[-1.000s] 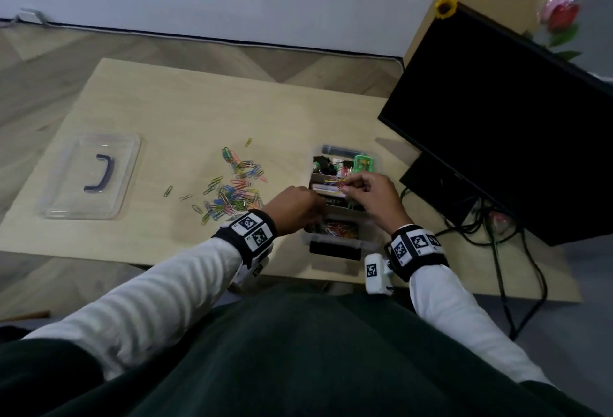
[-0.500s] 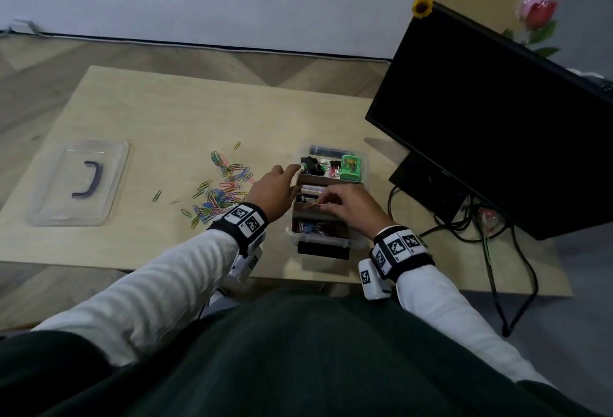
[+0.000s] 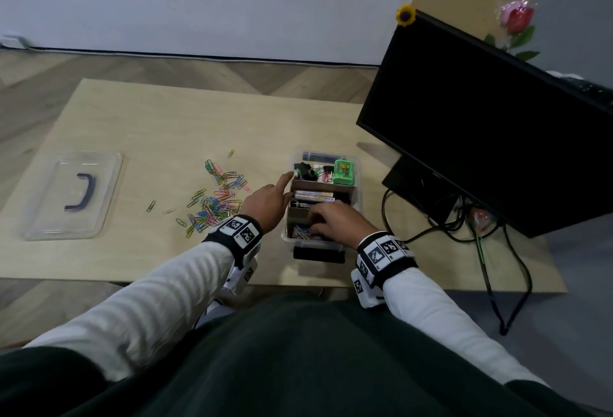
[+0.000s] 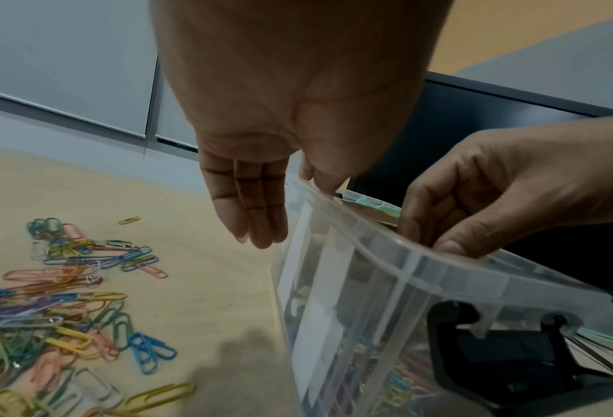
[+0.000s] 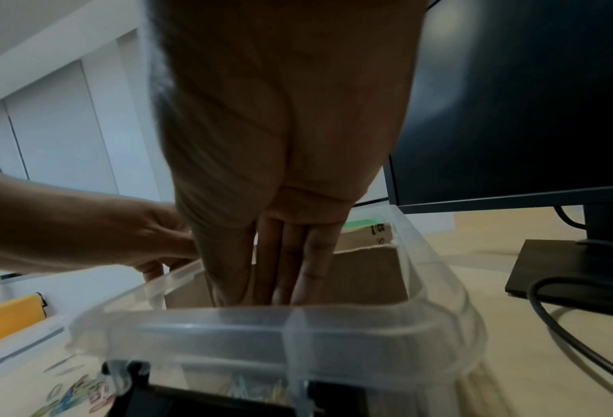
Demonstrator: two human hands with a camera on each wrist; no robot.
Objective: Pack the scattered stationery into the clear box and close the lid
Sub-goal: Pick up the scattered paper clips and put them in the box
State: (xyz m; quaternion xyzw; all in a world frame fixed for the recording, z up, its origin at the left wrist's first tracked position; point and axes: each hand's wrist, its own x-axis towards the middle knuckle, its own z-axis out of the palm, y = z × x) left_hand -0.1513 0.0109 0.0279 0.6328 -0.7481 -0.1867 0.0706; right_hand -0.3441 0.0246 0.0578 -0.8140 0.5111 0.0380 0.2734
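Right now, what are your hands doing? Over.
Left hand open, steadying clear box. Right hand open, fingers down inside it. Paper clips on table, lid off. Nothing blocking.

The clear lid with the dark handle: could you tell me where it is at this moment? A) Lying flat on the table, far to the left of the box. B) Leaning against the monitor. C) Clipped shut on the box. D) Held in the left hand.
A: the clear lid lies flat on the table, well left of the paper clips and the open clear box, with neither hand touching it.
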